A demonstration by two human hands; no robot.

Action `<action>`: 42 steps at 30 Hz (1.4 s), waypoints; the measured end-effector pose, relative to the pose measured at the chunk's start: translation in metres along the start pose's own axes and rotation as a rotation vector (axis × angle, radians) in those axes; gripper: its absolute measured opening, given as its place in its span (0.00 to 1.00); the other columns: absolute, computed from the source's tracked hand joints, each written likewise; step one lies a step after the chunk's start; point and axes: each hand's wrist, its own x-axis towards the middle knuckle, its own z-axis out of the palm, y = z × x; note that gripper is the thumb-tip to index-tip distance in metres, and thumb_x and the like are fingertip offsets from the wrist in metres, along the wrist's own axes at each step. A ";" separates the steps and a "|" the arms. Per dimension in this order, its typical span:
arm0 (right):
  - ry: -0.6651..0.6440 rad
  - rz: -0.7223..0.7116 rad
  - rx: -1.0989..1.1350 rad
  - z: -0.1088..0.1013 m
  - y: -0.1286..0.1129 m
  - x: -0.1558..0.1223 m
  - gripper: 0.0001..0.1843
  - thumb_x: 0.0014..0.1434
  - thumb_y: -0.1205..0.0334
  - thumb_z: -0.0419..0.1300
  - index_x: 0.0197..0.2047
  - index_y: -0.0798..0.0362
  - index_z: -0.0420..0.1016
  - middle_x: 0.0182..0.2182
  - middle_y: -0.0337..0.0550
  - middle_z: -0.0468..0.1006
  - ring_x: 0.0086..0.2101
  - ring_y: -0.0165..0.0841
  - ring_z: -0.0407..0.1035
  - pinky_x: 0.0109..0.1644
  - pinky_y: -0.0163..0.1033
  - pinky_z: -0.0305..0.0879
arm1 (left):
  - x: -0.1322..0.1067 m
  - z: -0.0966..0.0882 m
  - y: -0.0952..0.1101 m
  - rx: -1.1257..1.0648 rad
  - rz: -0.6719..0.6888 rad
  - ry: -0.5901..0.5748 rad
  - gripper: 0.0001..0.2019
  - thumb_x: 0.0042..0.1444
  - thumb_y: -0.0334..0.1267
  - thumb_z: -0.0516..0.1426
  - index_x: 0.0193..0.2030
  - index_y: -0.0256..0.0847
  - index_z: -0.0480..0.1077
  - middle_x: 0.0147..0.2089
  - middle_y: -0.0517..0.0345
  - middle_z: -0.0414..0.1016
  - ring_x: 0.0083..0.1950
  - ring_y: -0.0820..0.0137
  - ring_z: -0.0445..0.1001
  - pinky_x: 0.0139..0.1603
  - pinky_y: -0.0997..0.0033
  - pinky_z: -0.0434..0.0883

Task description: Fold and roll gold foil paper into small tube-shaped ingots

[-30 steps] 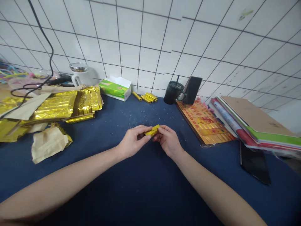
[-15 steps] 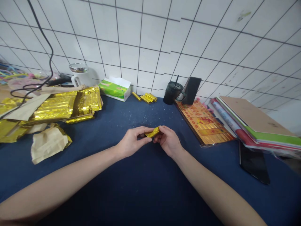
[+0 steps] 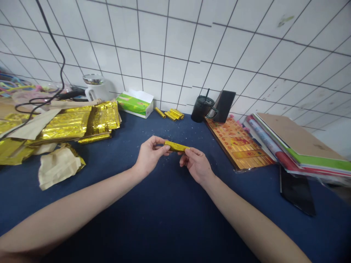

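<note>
A narrow gold foil paper roll point(image 3: 177, 147) is stretched between my two hands above the dark blue table point(image 3: 164, 219). My left hand point(image 3: 151, 153) pinches its left end between thumb and fingers. At the right end, the thumb and fingertips of my right hand point(image 3: 196, 162) close on it. Several finished-looking gold rolls point(image 3: 174, 114) lie by the wall, with one gold roll point(image 3: 160, 112) slightly apart to their left. Stacked gold foil paper sheets point(image 3: 65, 122) spread over the left side, and a crumpled piece of foil-backed paper point(image 3: 59, 166) lies in front of them.
Along the wall stand a white mug point(image 3: 94, 87), a green tissue pack point(image 3: 134, 103), a black cup with a straw point(image 3: 202, 108) and a propped phone point(image 3: 224, 106). An orange-gold packet point(image 3: 238, 142), piled folders point(image 3: 301, 140) and a black flat object point(image 3: 297, 191) are at right. A black cable point(image 3: 61, 62) hangs left.
My left hand has moved left and a little up, to the roll's left end. More of the gold roll now shows between my hands, and it tilts the other way.
</note>
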 end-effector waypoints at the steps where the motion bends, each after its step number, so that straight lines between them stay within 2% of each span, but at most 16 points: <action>1: 0.005 -0.002 -0.008 0.001 0.000 0.000 0.05 0.47 0.61 0.62 0.26 0.54 0.74 0.24 0.38 0.75 0.18 0.25 0.66 0.22 0.33 0.62 | 0.000 0.000 0.000 -0.011 0.014 0.022 0.15 0.39 0.34 0.62 0.30 0.35 0.61 0.35 0.58 0.71 0.26 0.75 0.73 0.29 0.73 0.73; 6: 0.030 -0.009 -0.062 0.003 0.002 -0.001 0.06 0.48 0.61 0.62 0.25 0.54 0.75 0.24 0.39 0.75 0.18 0.25 0.65 0.22 0.33 0.60 | 0.002 -0.001 -0.001 0.031 0.021 0.047 0.11 0.39 0.35 0.63 0.26 0.33 0.64 0.42 0.54 0.69 0.25 0.79 0.72 0.29 0.76 0.73; 9: 0.024 -0.019 -0.130 0.002 0.004 -0.002 0.07 0.49 0.60 0.61 0.25 0.55 0.75 0.23 0.40 0.75 0.18 0.25 0.64 0.22 0.33 0.60 | 0.003 -0.001 0.000 0.023 -0.020 0.067 0.11 0.38 0.36 0.63 0.28 0.31 0.69 0.42 0.53 0.70 0.25 0.79 0.72 0.29 0.76 0.73; 15: 0.041 -0.045 -0.226 0.002 0.006 -0.003 0.08 0.49 0.59 0.61 0.25 0.56 0.75 0.21 0.40 0.74 0.18 0.25 0.63 0.23 0.33 0.60 | 0.003 -0.001 0.003 -0.053 -0.139 0.037 0.12 0.37 0.35 0.63 0.29 0.31 0.71 0.29 0.56 0.74 0.26 0.76 0.72 0.29 0.76 0.72; 20: 0.063 -0.020 -0.141 0.006 0.004 -0.004 0.09 0.49 0.58 0.60 0.26 0.56 0.71 0.24 0.40 0.74 0.17 0.25 0.64 0.22 0.33 0.60 | 0.004 -0.003 0.004 -0.065 -0.163 -0.007 0.10 0.38 0.35 0.63 0.27 0.32 0.70 0.28 0.58 0.74 0.24 0.77 0.71 0.29 0.77 0.71; 23: 0.158 -0.065 -0.140 0.005 0.002 -0.002 0.10 0.48 0.57 0.60 0.27 0.54 0.66 0.22 0.36 0.72 0.17 0.26 0.65 0.21 0.33 0.60 | 0.007 -0.005 0.005 -0.059 -0.177 0.004 0.09 0.38 0.35 0.63 0.25 0.32 0.69 0.25 0.59 0.73 0.25 0.77 0.71 0.28 0.78 0.70; 26: 0.211 -0.238 -0.363 0.002 0.000 0.000 0.12 0.47 0.58 0.61 0.35 0.52 0.65 0.30 0.38 0.73 0.22 0.27 0.67 0.25 0.33 0.63 | 0.008 -0.006 0.006 -0.007 -0.214 -0.019 0.07 0.39 0.34 0.61 0.23 0.32 0.68 0.22 0.60 0.71 0.24 0.77 0.70 0.26 0.78 0.70; 29: 0.083 -0.387 -0.753 0.001 -0.002 -0.003 0.15 0.48 0.61 0.60 0.42 0.50 0.67 0.38 0.42 0.73 0.30 0.29 0.68 0.35 0.37 0.66 | 0.006 -0.005 0.003 0.068 -0.246 -0.078 0.06 0.40 0.32 0.60 0.22 0.33 0.67 0.22 0.60 0.70 0.23 0.77 0.69 0.24 0.78 0.69; 32: -0.046 -0.468 -1.054 0.002 0.001 -0.009 0.13 0.51 0.63 0.57 0.42 0.49 0.70 0.37 0.42 0.75 0.35 0.33 0.69 0.41 0.40 0.64 | 0.003 -0.002 -0.002 0.125 -0.260 -0.138 0.04 0.41 0.31 0.59 0.22 0.33 0.68 0.22 0.60 0.70 0.23 0.77 0.69 0.24 0.78 0.69; 36: -0.076 -0.533 -1.156 0.002 0.006 -0.012 0.12 0.55 0.64 0.52 0.42 0.48 0.72 0.37 0.41 0.77 0.35 0.34 0.71 0.41 0.41 0.66 | 0.001 0.000 -0.005 0.161 -0.274 -0.157 0.02 0.42 0.30 0.58 0.23 0.33 0.68 0.22 0.61 0.70 0.23 0.78 0.69 0.25 0.78 0.70; 42: -0.082 -0.580 -1.229 0.001 0.009 -0.010 0.14 0.56 0.63 0.52 0.45 0.46 0.71 0.38 0.42 0.77 0.35 0.37 0.72 0.41 0.43 0.67 | -0.001 0.001 -0.003 0.164 -0.282 -0.173 0.01 0.42 0.29 0.58 0.24 0.33 0.71 0.24 0.60 0.72 0.25 0.77 0.70 0.28 0.77 0.71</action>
